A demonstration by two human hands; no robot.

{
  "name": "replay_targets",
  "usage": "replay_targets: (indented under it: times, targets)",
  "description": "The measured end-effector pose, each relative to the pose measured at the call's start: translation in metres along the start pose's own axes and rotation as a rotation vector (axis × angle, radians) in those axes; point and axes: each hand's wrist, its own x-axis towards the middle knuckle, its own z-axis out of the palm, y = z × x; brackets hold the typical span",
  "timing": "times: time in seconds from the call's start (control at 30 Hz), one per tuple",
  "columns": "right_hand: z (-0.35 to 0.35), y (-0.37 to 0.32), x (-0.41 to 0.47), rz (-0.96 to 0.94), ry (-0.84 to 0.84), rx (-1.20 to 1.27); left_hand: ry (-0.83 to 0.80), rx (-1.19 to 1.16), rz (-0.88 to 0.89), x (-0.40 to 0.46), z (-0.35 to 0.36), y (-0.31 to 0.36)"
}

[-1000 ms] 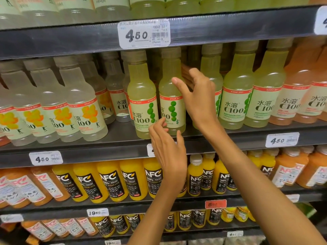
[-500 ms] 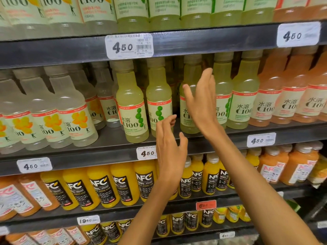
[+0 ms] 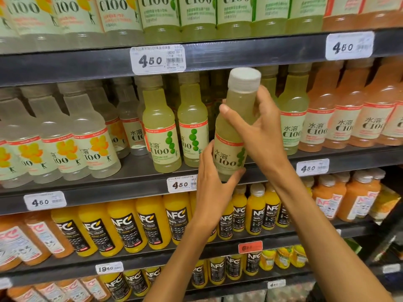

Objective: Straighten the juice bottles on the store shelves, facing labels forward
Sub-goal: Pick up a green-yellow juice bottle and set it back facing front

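Note:
A pale green C100 juice bottle (image 3: 234, 131) with a white cap is held in front of the middle shelf, tilted slightly, its label facing me. My right hand (image 3: 259, 131) grips its neck and shoulder from the right. My left hand (image 3: 214, 182) cups its base from below and the left. Two more green C100 bottles (image 3: 161, 136) stand to its left on the shelf, labels turned partly forward. Another green one (image 3: 293, 125) stands to the right.
The dark middle shelf (image 3: 135, 184) carries clear C100 bottles with orange labels (image 3: 91, 144) at left and pink-orange C100 bottles (image 3: 346, 118) at right. Yellow NFC bottles (image 3: 150, 223) fill the shelf below. Price tags (image 3: 158, 59) hang on the shelf edges.
My right hand reached into the green row and pulled one bottle forward off the shelf. My left hand rose to take its base. The view tilted upward.

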Motion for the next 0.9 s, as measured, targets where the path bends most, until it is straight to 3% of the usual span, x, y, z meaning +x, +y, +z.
replay_targets:
  times: [0.2, 0.43, 0.57, 0.73, 0.83, 0.9]
  targets:
    - [-0.016, -0.022, -0.008, 0.065, -0.067, 0.165, -0.061, -0.158, -0.042, -0.024, -0.015, 0.001]
    - [-0.027, -0.009, -0.011, 0.340, -0.325, 0.487, -0.335, -0.338, -0.142, -0.060, -0.024, -0.002]
    - [-0.029, 0.001, -0.016, 0.444, -0.348, 0.630, -0.491, -0.469, -0.246, -0.072, -0.022, 0.001]
    - [-0.041, 0.012, -0.016, 0.519, -0.286, 0.581, -0.422, -0.616, -0.440, -0.073, -0.003, 0.012]
    - [-0.052, 0.023, -0.016, 0.562, -0.264, 0.554, -0.314, -0.608, -0.470, -0.073, 0.016, 0.017]
    - [-0.064, 0.030, -0.014, 0.606, -0.286, 0.608, -0.334, -0.705, -0.477, -0.075, 0.027, 0.019]
